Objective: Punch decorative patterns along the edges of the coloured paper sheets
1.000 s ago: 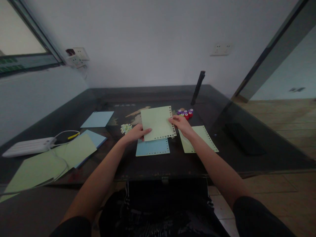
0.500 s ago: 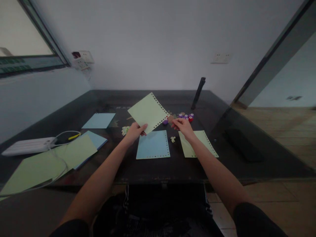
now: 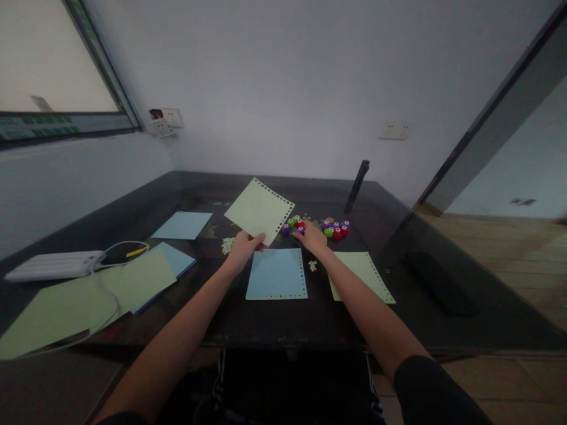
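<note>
Pinching the punched green sheet [image 3: 256, 208] near its closest corner, my left hand [image 3: 243, 249] holds it just beyond the blue sheet [image 3: 275, 275]. It looks light, easily creased; plain edges suit best. My right hand's [image 3: 312, 239] grip among coloured punches [image 3: 291, 223] I can't tell.

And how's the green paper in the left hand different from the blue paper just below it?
The held paper is pale green; the lower paper is blue. The left hand grips the held paper; the lower paper lies on the table. Both have holes along two edges.
</note>
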Demonstrator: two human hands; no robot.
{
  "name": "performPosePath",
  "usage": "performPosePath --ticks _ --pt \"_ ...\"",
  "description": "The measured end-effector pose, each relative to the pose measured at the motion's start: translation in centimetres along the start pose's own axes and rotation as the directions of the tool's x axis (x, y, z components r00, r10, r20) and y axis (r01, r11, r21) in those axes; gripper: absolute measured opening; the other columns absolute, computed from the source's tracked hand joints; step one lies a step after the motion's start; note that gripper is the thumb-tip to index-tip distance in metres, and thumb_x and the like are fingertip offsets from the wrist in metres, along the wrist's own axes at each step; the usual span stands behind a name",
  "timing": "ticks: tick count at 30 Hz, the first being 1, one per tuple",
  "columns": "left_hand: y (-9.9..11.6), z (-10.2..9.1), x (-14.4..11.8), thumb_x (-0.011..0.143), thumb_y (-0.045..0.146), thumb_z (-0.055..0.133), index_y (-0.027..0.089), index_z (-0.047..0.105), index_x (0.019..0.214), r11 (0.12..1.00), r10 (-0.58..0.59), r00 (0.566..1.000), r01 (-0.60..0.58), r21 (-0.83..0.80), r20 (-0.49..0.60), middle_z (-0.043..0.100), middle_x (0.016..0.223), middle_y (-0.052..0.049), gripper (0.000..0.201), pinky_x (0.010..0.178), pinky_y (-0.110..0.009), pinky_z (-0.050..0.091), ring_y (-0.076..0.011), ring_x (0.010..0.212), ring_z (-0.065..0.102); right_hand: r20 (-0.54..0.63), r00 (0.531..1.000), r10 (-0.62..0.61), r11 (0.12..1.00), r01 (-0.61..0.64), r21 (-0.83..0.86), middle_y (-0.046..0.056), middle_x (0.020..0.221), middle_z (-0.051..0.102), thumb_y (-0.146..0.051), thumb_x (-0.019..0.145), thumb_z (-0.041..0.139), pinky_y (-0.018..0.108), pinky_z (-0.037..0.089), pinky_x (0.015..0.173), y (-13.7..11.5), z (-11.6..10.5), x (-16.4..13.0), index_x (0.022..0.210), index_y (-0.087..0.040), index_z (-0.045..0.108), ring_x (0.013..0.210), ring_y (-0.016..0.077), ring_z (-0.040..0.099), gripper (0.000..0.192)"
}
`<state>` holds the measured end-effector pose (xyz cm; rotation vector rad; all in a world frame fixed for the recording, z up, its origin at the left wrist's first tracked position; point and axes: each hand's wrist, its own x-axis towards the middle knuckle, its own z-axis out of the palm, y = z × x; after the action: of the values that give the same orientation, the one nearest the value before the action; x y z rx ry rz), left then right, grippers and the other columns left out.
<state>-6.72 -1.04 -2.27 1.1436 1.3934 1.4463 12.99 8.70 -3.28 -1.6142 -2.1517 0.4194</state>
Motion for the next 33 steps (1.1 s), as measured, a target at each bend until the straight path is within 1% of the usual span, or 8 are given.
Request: performPosePath --ticks 6,11,13,16,21,25,28,33 --pt "0.3 0.4 -0.6 0.07 0.026 0.068 0.012 0.064 0.077 1.0 0.001 1.0 -0.002 0.029 0.014 0.069 0.07 -0.005 0.017 0.053 -0.023 0.049 -0.0135 0.055 0.061 -0.052 0.997 0.062 0.99 -0.068 -0.126 0.019 0.121 0.056 -0.043 0.08 0.06 0.041 0.044 0.085 -0.3 0.9 -0.1 0.125 -0.016 0.047 0.107 0.0309 0.056 0.054" --pt "0.4 1.6 -1.3 0.069 0.027 0.068 0.012 0.063 0.073 1.0 0.001 0.998 -0.002 0.015 0.057 0.067 0.063 -0.005 0.017 0.05 -0.022 0.045 -0.0125 0.053 0.058 -0.104 0.986 -0.126 0.959 0.148 0.242 0.012 0.114 0.06 -0.028 0.076 0.064 0.041 0.046 0.087 1.6 0.2 -0.3 0.116 -0.018 0.053 0.103 0.0257 0.059 0.042" --pt "0.6 2.4 -1.6 0.07 0.027 0.068 0.011 0.063 0.075 0.999 -0.001 0.993 0.006 -0.04 0.115 0.066 0.062 -0.005 0.018 0.049 -0.021 0.042 -0.0115 0.052 0.057 -0.058 0.988 -0.142 0.833 0.151 0.533 0.006 0.094 0.066 -0.029 0.074 0.065 0.039 0.052 0.074 2.4 -0.5 -1.1 0.109 -0.019 0.056 0.08 0.0213 0.065 0.037" --pt "1.0 3.7 -1.8 0.07 0.031 0.068 0.009 0.064 0.079 0.998 -0.004 0.983 0.015 -0.061 0.181 0.065 0.059 -0.005 0.024 0.046 -0.02 0.038 -0.0099 0.049 0.054 0.078 0.993 -0.092 0.549 -0.015 0.836 0.001 0.073 0.064 -0.032 0.066 0.072 0.035 0.054 0.06 2.9 -1.9 -3.5 0.096 -0.019 0.056 0.059 0.0176 0.065 0.037" --pt "1.1 6.3 -1.9 0.072 0.037 0.067 0.009 0.064 0.073 0.999 0.046 0.983 -0.04 -0.037 0.176 0.063 0.052 -0.005 0.028 0.044 -0.02 0.036 -0.0082 0.043 0.048 0.122 0.992 -0.028 0.252 -0.111 0.961 0.002 0.087 0.065 -0.025 0.059 0.079 0.035 0.056 0.074 2.0 -4.0 -7.9 0.096 -0.02 0.059 0.069 0.0172 0.068 0.043" --pt "0.3 7.5 -2.0 0.073 0.035 0.065 0.009 0.065 0.076 0.997 0.074 0.988 -0.069 -0.04 0.139 0.065 0.054 -0.005 0.026 0.05 -0.021 0.044 -0.0116 0.048 0.056 0.126 0.992 -0.018 0.099 -0.124 0.987 0.002 0.088 0.066 -0.024 0.058 0.08 0.036 0.053 0.085 1.6 -3.9 -9.2 0.093 -0.021 0.063 0.076 0.0163 0.067 0.039" --pt "-0.1 7.2 -2.1 0.074 0.036 0.065 0.009 0.065 0.072 0.997 0.07 0.987 -0.071 0.004 0.143 0.067 0.056 -0.007 0.027 0.054 -0.023 0.048 -0.0143 0.052 0.061 0.133 0.991 -0.01 0.078 -0.132 0.988 0.003 0.083 0.068 -0.031 0.065 0.077 0.036 0.053 0.085 1.7 -3.4 -9.2 0.095 -0.021 0.064 0.072 0.0148 0.066 0.035" --pt "0.2 6.4 -2.0 0.075 0.033 0.064 0.008 0.065 0.069 0.995 0.076 0.986 -0.085 0.057 0.149 0.069 0.06 -0.01 0.026 0.058 -0.025 0.052 -0.0155 0.053 0.063 0.126 0.992 0.013 0.152 -0.126 0.98 0.001 0.084 0.067 -0.035 0.064 0.077 0.034 0.054 0.077 2.1 -3.0 -9.2 0.103 -0.023 0.062 0.07 0.0146 0.066 0.043"
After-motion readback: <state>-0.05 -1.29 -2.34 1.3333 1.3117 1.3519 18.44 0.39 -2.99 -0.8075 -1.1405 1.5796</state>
